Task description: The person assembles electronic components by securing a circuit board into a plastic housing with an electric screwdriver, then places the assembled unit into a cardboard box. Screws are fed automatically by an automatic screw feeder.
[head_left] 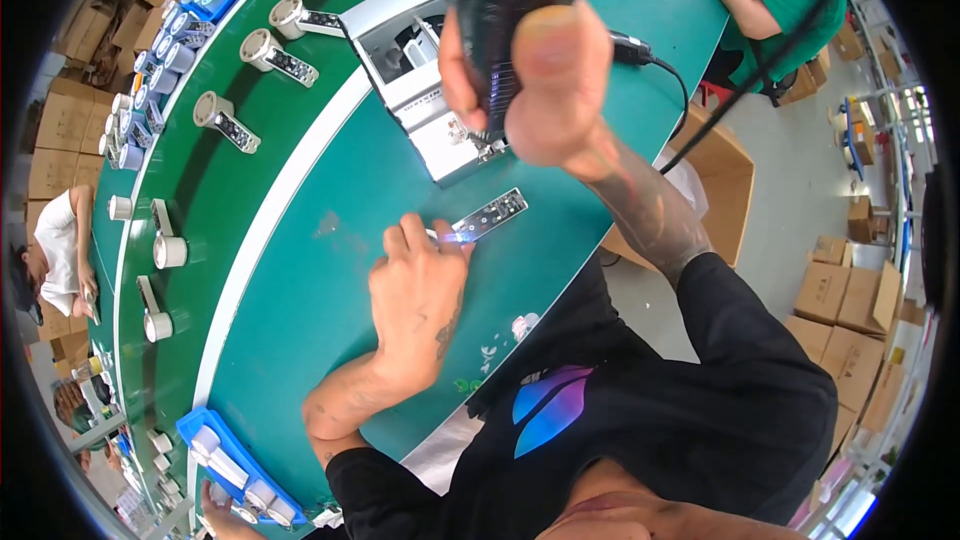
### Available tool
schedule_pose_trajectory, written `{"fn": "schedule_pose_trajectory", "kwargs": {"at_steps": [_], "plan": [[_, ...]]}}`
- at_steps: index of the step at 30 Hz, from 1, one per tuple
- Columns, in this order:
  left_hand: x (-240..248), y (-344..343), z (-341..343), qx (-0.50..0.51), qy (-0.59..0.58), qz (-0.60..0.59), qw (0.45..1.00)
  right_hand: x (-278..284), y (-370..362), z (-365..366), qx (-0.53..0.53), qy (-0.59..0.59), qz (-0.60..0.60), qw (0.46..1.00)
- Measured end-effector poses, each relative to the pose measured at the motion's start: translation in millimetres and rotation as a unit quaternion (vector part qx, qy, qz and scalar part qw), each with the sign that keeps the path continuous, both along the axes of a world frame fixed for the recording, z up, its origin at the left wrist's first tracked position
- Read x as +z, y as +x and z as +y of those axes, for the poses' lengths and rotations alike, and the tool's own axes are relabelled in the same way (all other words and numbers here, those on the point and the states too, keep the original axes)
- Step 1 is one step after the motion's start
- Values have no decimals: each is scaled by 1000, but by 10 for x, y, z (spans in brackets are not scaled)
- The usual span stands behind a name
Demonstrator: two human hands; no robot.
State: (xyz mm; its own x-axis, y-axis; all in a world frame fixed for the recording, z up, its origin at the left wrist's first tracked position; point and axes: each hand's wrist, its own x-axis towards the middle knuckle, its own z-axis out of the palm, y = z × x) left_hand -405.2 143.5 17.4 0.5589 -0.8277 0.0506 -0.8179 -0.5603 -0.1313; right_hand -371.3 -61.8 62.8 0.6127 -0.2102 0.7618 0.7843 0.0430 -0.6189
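Note:
My right hand [565, 90] is wrapped around a thick black electric screwdriver [500, 30], held up close to the camera. Its lower end comes down at the front of a white screw feeder [410, 95], partly hidden by the hand. Over the green table, my left hand [415, 285] is closed on the near end of a narrow handheld device with an exposed circuit board [497, 212]. A small bluish light shines beside the fingertips. The device's other end is hidden under that hand.
Along the curved green conveyor [200, 200] lie several similar white devices with round heads [262, 48]. A blue tray [240, 465] holds more parts, with another person's hand [225, 518] beside it. A black cable [760, 75] crosses the upper right. Co-workers sit around; cardboard boxes [835, 310] stand at right.

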Motion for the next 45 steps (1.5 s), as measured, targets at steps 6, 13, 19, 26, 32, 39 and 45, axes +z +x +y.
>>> {"fn": "schedule_pose_trajectory", "kwargs": {"at_steps": [6, 13, 19, 26, 32, 39, 45], "plan": [[-6, 21, 14, 3, -12, 17, 1000, 61, -308, 127, -93, -1, 133, 987], [-15, 20, 2, 10, -18, 8, 1000, -53, -638, 99, -60, 43, 257, 964], [6, 13, -5, 9, -2, 17, 1000, -168, -661, 35, -57, 32, 272, 960], [12, 18, 2, 9, 1, 17, 1000, -205, -703, -7, -39, 53, 267, 961], [-5, 23, 0, 5, -8, 13, 1000, -263, -725, -8, -26, 69, 252, 965], [5, 32, -8, 8, -10, 18, 1000, -229, -776, -24, -36, 70, 247, 966], [-14, 24, -14, 10, -7, 13, 1000, -283, -757, -32, -20, 68, 240, 968]]}}
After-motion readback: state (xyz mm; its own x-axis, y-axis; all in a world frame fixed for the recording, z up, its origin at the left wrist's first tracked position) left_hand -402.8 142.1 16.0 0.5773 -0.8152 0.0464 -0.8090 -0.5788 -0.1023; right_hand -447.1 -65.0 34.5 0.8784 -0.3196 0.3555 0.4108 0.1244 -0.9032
